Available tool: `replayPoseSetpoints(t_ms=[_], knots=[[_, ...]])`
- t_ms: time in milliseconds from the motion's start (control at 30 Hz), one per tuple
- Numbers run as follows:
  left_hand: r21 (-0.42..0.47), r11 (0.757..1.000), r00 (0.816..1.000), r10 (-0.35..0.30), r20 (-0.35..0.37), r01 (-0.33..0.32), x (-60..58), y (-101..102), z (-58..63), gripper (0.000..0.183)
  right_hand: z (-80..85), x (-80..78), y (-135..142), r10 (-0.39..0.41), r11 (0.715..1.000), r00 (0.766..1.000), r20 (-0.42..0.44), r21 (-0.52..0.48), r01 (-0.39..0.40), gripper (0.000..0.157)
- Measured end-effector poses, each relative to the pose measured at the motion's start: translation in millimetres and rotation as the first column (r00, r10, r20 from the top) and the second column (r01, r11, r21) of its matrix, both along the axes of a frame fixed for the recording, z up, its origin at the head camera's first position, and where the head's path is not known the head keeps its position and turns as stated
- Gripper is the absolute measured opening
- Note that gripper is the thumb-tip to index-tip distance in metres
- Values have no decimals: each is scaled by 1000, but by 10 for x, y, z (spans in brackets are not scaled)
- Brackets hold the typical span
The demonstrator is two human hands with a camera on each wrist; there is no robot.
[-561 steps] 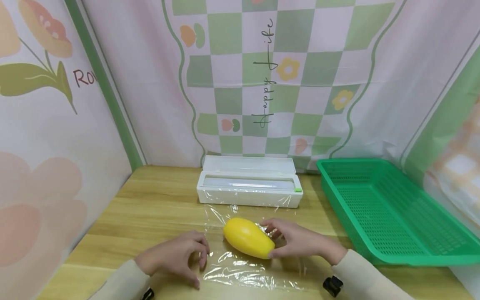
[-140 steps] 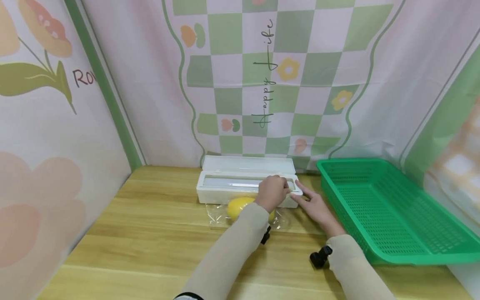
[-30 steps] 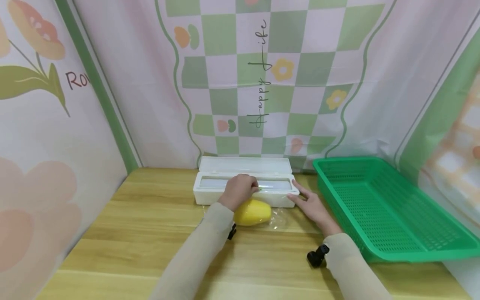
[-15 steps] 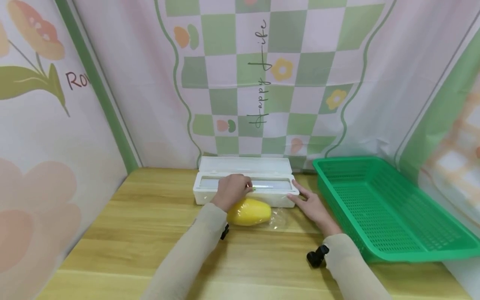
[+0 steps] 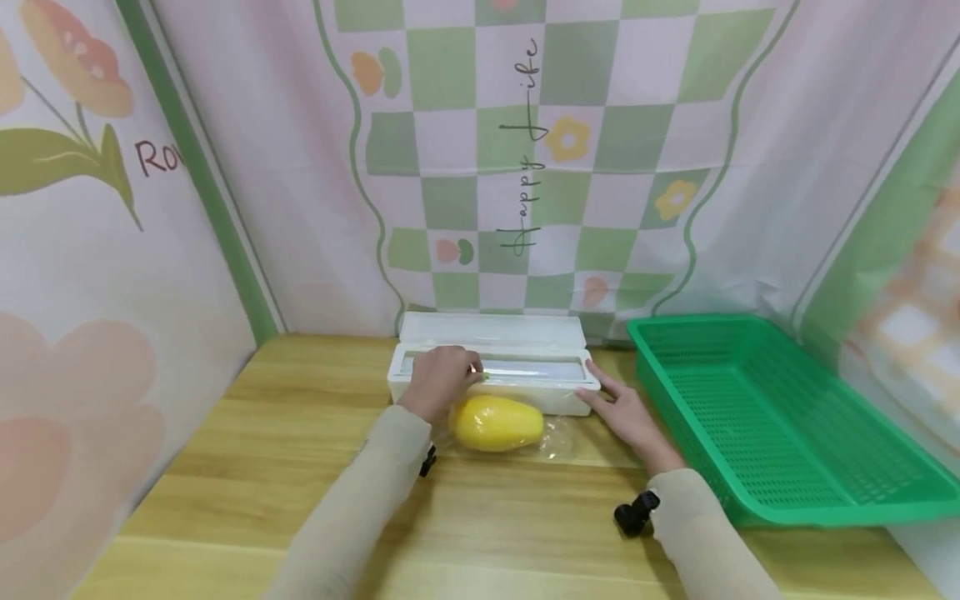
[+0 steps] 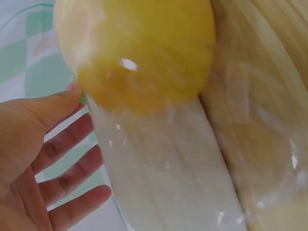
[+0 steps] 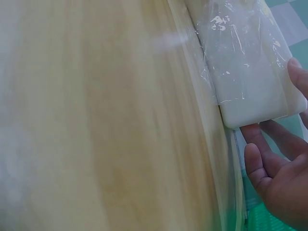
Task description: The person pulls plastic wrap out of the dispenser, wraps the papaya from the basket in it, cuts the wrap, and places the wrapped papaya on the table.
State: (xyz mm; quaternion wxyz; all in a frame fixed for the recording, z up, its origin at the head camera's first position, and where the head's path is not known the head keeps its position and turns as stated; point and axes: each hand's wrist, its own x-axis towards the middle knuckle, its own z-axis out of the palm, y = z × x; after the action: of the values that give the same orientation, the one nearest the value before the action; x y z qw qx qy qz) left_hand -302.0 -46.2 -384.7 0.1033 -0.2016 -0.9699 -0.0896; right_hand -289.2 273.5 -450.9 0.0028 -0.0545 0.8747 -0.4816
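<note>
Head view, left to right: pinch of left hand (image 5: 441, 381) on green slider (image 5: 487, 377), apparently for control along front edge of white box (image 5: 560, 403); just in front, yellow fruit (image 5: 498, 423) under clear film (image 5: 557, 437); at right end, grip of right hand (image 5: 624, 414), presumably as a brace.

Before me, a wood-grain table (image 5: 525, 525) carries the cling-film dispenser (image 5: 528, 386), film-covered yellow papaya (image 5: 498, 423) and green plastic basket (image 5: 780, 421).

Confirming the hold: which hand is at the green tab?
The left hand, touching the green tab; the right hand holds the white box by its right end.
</note>
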Motion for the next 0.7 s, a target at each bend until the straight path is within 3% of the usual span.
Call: replayPoseSetpoints(t_ms=[533,700], knots=[[-5,999,997,-34,-70,34,2,-211,-43,18,40,21,-30,6,1000,1000,-1,-30,-6,77],[30,998,997,-50,-52,51,-18,-245,-63,17,32,13,-26,-5,1000,1000,1,-21,5,78]])
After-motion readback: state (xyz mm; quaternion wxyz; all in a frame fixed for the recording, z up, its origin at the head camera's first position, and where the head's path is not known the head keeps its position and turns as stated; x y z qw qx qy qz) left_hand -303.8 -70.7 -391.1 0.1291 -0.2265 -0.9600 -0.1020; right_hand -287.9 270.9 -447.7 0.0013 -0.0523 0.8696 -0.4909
